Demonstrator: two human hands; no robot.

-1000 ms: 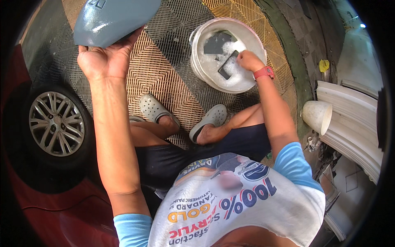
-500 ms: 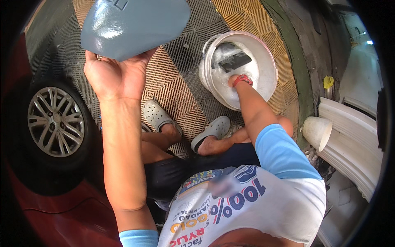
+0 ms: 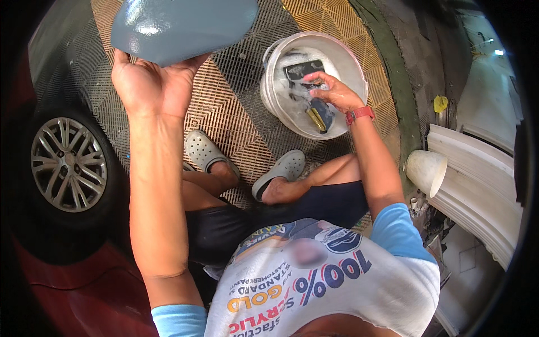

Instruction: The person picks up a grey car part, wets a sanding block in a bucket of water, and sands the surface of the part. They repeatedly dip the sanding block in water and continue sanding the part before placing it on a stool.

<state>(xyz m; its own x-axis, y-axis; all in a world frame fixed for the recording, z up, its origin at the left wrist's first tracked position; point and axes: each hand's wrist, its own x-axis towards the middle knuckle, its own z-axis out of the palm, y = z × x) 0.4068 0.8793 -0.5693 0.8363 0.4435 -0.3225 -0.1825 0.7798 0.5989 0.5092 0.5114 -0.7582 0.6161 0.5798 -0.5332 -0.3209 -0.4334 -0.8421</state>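
The grey-blue panel (image 3: 179, 25), a curved painted body part, is held up near the top-left of the view, above the grating floor (image 3: 224, 118) w/ its yellow and grey sections. It is supported from below by the left hand (image 3: 149, 84): palm up, fingers spread wide, lower edge of the panel resting on fingertips and thumb, so hand is open but clamped under the piece rather than wrapped round it.

The right hand (image 3: 331, 92) is lowered into the white bucket (image 3: 348, 62), which stands on the grating toward its top-right part, just beyond the grey clogs (image 3: 281, 171). Fingers are curled loosely over smth dark in the suds, prob. a sanding block (image 3: 317, 109) w/ a yellowish edge; whether it is actually gripped can't be told, foam hides the contact. A second dark flat piece (image 3: 303, 70) lies in the water near the far wall of the bucket.

For the step in hand, judged from this: block should be well wetted and excess shaken off inside the bucket, not over the panel; panel is best kept steady on the spread fingers, tilted so runoff drops onto the grating, away from the red car (image 3: 73, 281) and its wheel (image 3: 67, 165) at the left.
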